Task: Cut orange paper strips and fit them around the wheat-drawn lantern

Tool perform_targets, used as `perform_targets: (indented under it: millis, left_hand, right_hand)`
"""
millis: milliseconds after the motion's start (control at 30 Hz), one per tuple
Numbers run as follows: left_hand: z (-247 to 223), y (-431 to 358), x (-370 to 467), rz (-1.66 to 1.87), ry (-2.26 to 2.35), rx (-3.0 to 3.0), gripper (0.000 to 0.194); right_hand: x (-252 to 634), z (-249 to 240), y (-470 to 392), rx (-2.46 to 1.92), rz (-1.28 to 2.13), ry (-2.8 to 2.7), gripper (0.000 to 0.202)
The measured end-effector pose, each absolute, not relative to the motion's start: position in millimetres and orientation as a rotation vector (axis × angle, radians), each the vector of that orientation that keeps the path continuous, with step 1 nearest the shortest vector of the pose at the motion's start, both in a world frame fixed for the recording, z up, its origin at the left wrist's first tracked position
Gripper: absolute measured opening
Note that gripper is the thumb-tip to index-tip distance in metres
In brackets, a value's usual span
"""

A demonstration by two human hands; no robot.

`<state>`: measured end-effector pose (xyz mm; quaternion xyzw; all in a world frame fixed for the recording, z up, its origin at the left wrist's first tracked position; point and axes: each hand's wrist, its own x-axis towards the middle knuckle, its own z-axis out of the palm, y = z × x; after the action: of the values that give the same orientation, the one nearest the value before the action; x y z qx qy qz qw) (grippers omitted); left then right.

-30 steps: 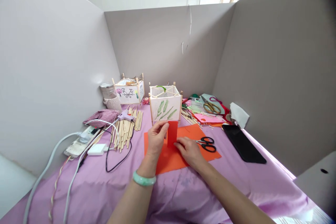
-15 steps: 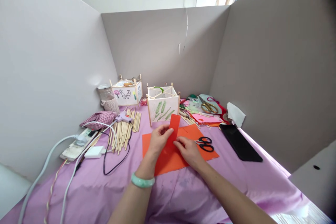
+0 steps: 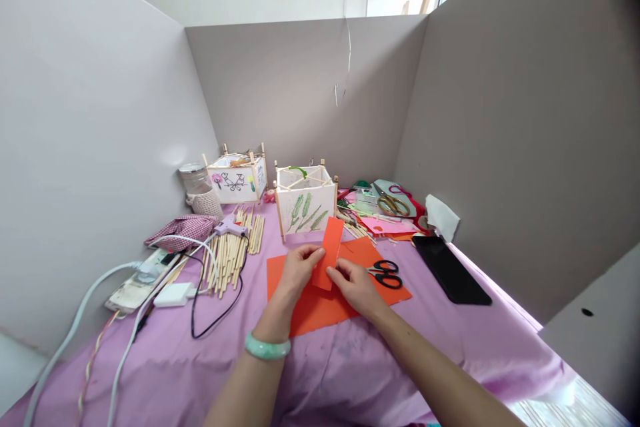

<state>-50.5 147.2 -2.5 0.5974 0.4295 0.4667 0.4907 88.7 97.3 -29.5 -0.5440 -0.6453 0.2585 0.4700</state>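
Observation:
Between my hands an orange-red paper strip (image 3: 331, 240) is held up at a slant. My left hand (image 3: 299, 271) pinches its left edge, thumb on the near face. My right hand (image 3: 354, 285) is closed on its lower right edge with thumb and fingertips. Beneath them a larger orange paper sheet (image 3: 320, 313) lies flat on the purple cloth. Black-handled scissors (image 3: 387, 273) rest on the sheet's right side, their blades partly hidden by my right hand. Behind the strip stands a white box lantern (image 3: 305, 207) with green plant drawings and a wooden stick frame.
To the left lie a bundle of wooden sticks (image 3: 230, 260), a lilac glue gun (image 3: 231, 225), a power strip (image 3: 143, 283) and trailing cables. A second decorated box (image 3: 235, 181) stands behind. At right are a black phone (image 3: 450, 270), gold-handled scissors (image 3: 393, 203) and coloured paper scraps (image 3: 383, 225).
The strip has tilted further to the right, and its lower end now shows between my hands. Both hands still grip it. The whole view has shifted slightly.

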Motion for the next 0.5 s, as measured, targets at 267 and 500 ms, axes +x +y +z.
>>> perform_targets:
  millis: [267, 500]
  left_hand:
    - [-1.8, 145.5, -48.7, 1.14, 0.997, 1.418, 0.029]
    - [-7.9, 154.2, -56.8, 1.237, 1.193, 1.335, 0.021]
  right_hand:
    - [88.7, -32.7, 98.7, -1.389, 0.542, -1.579, 0.039]
    - [89.4, -29.1, 98.5, -1.4, 0.468, -1.494, 0.043]
